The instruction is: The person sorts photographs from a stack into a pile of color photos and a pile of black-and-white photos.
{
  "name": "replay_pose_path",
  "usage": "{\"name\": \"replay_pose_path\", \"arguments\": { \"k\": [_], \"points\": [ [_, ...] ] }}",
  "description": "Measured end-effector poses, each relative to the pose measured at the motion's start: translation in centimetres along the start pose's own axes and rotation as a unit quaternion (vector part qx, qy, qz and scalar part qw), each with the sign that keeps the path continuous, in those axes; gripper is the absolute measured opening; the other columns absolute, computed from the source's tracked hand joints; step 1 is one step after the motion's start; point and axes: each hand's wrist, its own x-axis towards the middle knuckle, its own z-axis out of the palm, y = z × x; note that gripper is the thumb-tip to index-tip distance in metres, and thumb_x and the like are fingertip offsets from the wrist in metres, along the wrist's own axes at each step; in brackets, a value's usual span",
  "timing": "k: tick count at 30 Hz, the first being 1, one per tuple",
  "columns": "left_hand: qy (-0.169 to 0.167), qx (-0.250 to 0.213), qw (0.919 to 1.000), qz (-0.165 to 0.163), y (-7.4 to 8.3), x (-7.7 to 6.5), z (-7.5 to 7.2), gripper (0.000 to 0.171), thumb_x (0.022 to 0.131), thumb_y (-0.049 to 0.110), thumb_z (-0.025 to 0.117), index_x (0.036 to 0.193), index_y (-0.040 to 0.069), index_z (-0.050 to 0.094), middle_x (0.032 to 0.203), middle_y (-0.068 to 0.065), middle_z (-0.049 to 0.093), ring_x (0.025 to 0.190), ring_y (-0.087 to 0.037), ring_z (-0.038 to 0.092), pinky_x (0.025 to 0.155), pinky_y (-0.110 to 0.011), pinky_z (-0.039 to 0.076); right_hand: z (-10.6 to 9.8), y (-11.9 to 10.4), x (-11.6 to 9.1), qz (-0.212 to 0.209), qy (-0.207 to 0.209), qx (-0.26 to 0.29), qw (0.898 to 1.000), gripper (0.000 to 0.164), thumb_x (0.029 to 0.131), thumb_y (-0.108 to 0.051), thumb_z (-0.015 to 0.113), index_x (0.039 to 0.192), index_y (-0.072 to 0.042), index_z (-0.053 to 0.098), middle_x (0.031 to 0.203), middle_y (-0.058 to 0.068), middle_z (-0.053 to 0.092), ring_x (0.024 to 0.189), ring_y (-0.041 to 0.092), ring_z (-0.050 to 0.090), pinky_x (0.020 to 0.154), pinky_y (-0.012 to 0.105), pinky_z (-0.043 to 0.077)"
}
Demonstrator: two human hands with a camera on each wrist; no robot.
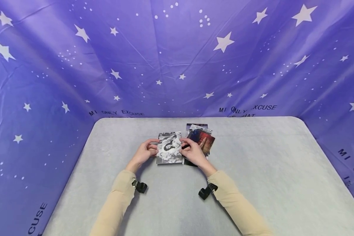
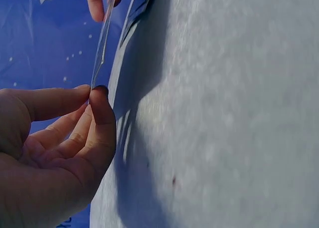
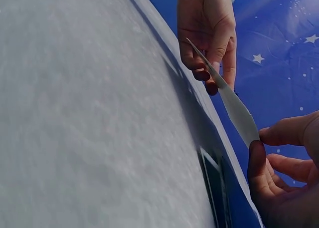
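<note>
A black-and-white picture card [image 1: 169,154] is held between both hands over the table, shown almost edge-on in the two wrist views. My left hand [image 1: 143,153] pinches its left edge between thumb and forefinger. At the opposite edge, my right hand [image 1: 197,155] pinches it the same way. The right wrist view shows the thin card [image 3: 238,113] slightly bowed and raised off the table. Just to its right lies a loose, overlapping pile of picture cards [image 1: 207,143], several with dark or reddish prints. My right hand partly covers that pile.
The pale grey table [image 1: 253,183] has rounded far corners. A purple-blue cloth [image 1: 177,59] with white stars and printed lettering hangs behind it and along both sides. Each wrist bears a small black camera, one on the left sleeve [image 1: 118,193], one on the right sleeve [image 1: 233,193].
</note>
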Motion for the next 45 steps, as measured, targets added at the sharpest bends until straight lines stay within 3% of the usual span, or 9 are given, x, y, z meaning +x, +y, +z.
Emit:
{"name": "replay_pose_path", "arguments": {
  "k": [4, 8, 13, 22, 27, 34, 45],
  "points": [
    [-0.005, 0.004, 1.0000, 0.004, -0.3, -0.5, -1.0, 0.048, 0.083, -0.015, 0.057, 0.130, -0.012, 0.049, 0.095, -0.018, 0.061, 0.076, -0.010, 0.058, 0.067, -0.023, 0.053, 0.8, 0.0, 0.1, -0.012, -0.007, -0.023, 1.000, 0.046, 0.082, 0.012, 0.063, 0.126, 0.017, 0.050, 0.102, 0.030, 0.057, 0.079, 0.032, 0.064, 0.067, 0.019, 0.048],
    [-0.008, 0.014, 0.9998, 0.007, -0.5, -0.9, -1.9, 0.048, 0.083, -0.014, 0.057, 0.130, -0.012, 0.048, 0.094, -0.015, 0.062, 0.076, -0.011, 0.058, 0.068, -0.023, 0.054, 1.9, 1.9, 0.8, -0.015, 0.003, -0.021, 1.000, 0.047, 0.080, 0.011, 0.065, 0.125, 0.014, 0.053, 0.101, 0.027, 0.059, 0.082, 0.034, 0.066, 0.065, 0.021, 0.048],
    [-0.011, 0.024, 0.9996, 0.008, -0.7, -1.3, -3.0, 0.048, 0.083, -0.013, 0.058, 0.130, -0.012, 0.048, 0.095, -0.014, 0.062, 0.078, -0.010, 0.058, 0.068, -0.023, 0.053, 3.1, 3.6, 1.6, -0.011, 0.011, -0.023, 1.000, 0.049, 0.079, 0.007, 0.070, 0.126, 0.007, 0.057, 0.100, 0.017, 0.062, 0.081, 0.027, 0.068, 0.067, 0.022, 0.051],
    [-0.016, 0.025, 0.9995, 0.008, -1.2, -2.2, -4.7, 0.049, 0.084, -0.014, 0.056, 0.131, -0.016, 0.044, 0.105, -0.023, 0.060, 0.082, -0.009, 0.062, 0.072, -0.024, 0.054, 4.8, 3.5, 1.7, -0.012, 0.006, -0.026, 1.000, 0.048, 0.078, 0.003, 0.071, 0.125, 0.004, 0.058, 0.098, 0.012, 0.063, 0.079, 0.024, 0.068, 0.070, 0.026, 0.053],
    [-0.001, 0.023, 0.9997, 0.000, -1.3, -2.9, -5.4, 0.048, 0.085, -0.013, 0.057, 0.131, -0.016, 0.045, 0.105, -0.021, 0.060, 0.081, -0.007, 0.062, 0.072, -0.023, 0.054, 6.0, 3.6, 1.7, -0.010, 0.007, -0.006, 1.000, 0.047, 0.078, 0.005, 0.071, 0.124, 0.005, 0.058, 0.097, 0.013, 0.062, 0.078, 0.025, 0.068, 0.070, 0.024, 0.053],
    [0.009, 0.009, 0.9999, -0.003, -1.6, -3.7, -6.4, 0.049, 0.084, -0.014, 0.058, 0.131, -0.017, 0.044, 0.104, -0.018, 0.061, 0.081, -0.007, 0.062, 0.073, -0.022, 0.053, 7.1, 3.7, 1.7, -0.019, -0.002, 0.014, 1.000, 0.045, 0.079, 0.005, 0.069, 0.122, 0.006, 0.058, 0.096, 0.014, 0.061, 0.075, 0.018, 0.067, 0.067, 0.022, 0.052],
    [0.009, 0.028, 0.9994, -0.019, -2.0, -4.6, -7.1, 0.048, 0.087, -0.010, 0.059, 0.132, -0.018, 0.044, 0.107, -0.022, 0.059, 0.082, -0.006, 0.059, 0.073, -0.020, 0.052, 8.2, 3.7, 1.4, 0.000, -0.016, -0.021, 1.000, 0.046, 0.079, -0.001, 0.070, 0.122, 0.007, 0.059, 0.094, 0.013, 0.061, 0.077, 0.020, 0.067, 0.065, 0.022, 0.050]
  ]
}}
